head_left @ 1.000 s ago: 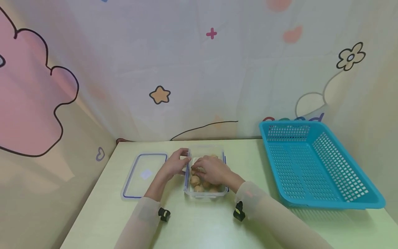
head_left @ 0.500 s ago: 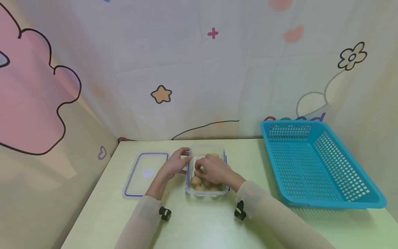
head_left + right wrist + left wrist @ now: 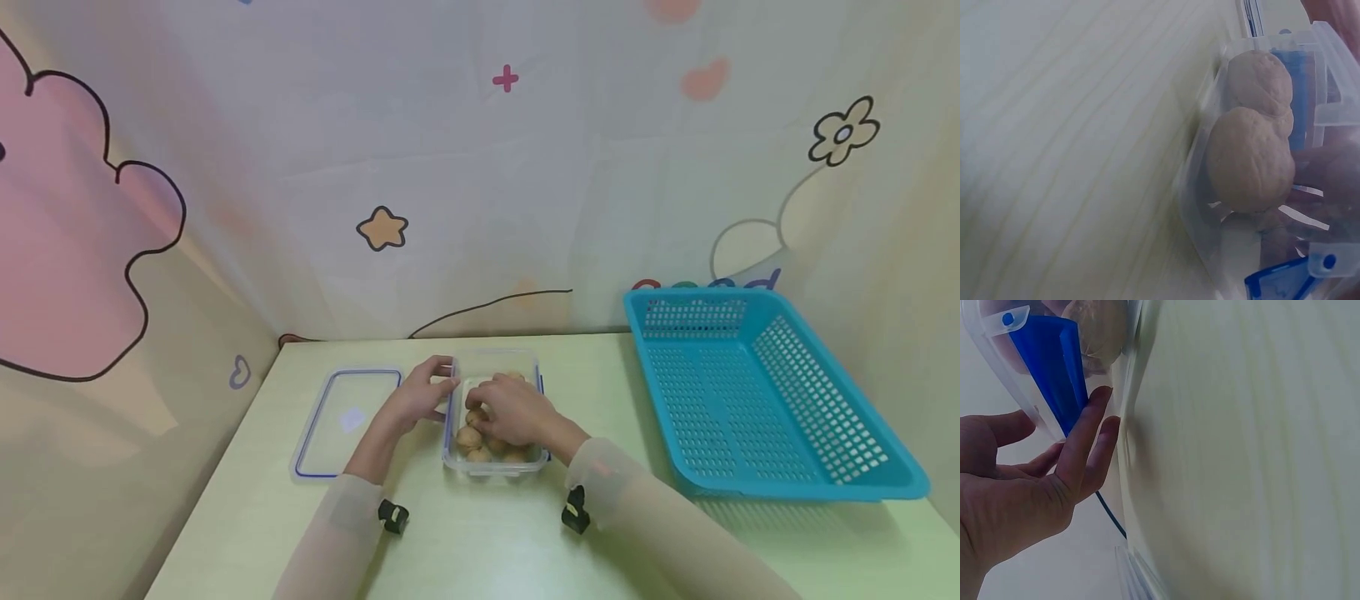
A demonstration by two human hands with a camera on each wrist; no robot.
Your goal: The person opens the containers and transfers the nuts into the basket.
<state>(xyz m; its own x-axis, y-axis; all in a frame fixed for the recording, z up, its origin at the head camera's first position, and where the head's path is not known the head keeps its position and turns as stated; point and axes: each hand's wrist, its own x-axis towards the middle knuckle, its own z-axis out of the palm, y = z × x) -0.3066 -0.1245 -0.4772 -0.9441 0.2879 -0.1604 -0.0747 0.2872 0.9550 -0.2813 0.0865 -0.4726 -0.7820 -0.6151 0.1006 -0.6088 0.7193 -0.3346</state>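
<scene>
A clear plastic food container (image 3: 497,469) with blue side clips stands on the table, with several walnuts (image 3: 468,438) in its near half. My right hand (image 3: 517,410) reaches down inside it and pinches a walnut (image 3: 476,417) beside the left wall. Outside the same wall is my left hand (image 3: 422,393), thumb near the rim and fingers loosely extended. In the left wrist view those fingertips are right at a hanging blue clip (image 3: 1054,369). Through the clear wall the right wrist view shows walnuts (image 3: 1250,159) pressed close together; my right fingers are mostly hidden there.
A clear lid (image 3: 348,425) with a blue seal lies flat on the table, left of the container. On the right stands a large blue perforated basket (image 3: 720,400) with nothing in it. A printed curtain (image 3: 480,183) hangs behind the table's far edge.
My right fingers have shifted slightly right inside the container, and the walnut under them shows more. My left hand stays at the container's side. The head view has swayed a little.
</scene>
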